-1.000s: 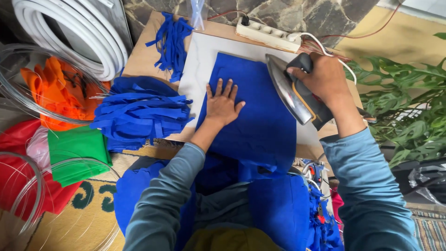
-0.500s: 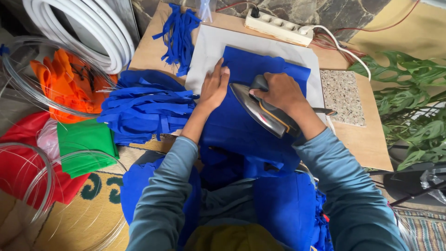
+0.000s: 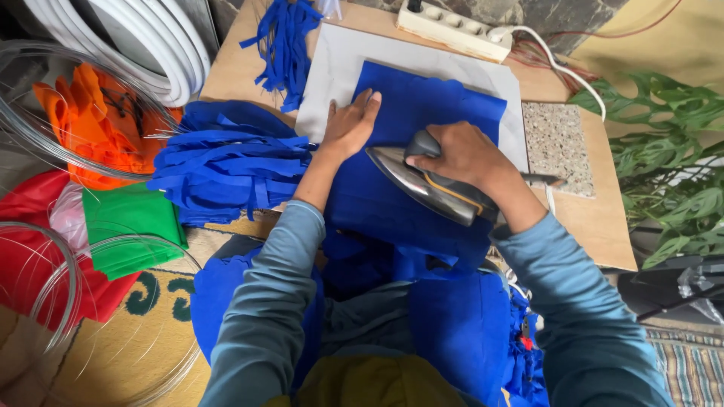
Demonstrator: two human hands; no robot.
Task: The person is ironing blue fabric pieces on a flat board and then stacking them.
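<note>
While the blue cloth point(image 3: 422, 143) is pinned flat near its left edge by the left hand point(image 3: 348, 128), palm down with fingers spread and nothing gripped, the iron point(image 3: 426, 185) is grasped by its handle in the closed right hand point(image 3: 461, 154). The soleplate rests on the cloth's middle, tip towards the left hand. For a clean press, the cloth is best kept taut and the fingers held well clear of the hot tip. The cloth is spread on a white board point(image 3: 332, 68) on a wooden table point(image 3: 603, 226), with a speckled stone tile point(image 3: 558, 147) beside it. A power strip point(image 3: 449, 26) lies at the far edge, blue strips point(image 3: 226, 166) to the left, leafy plants point(image 3: 671, 151) to the right.
</note>
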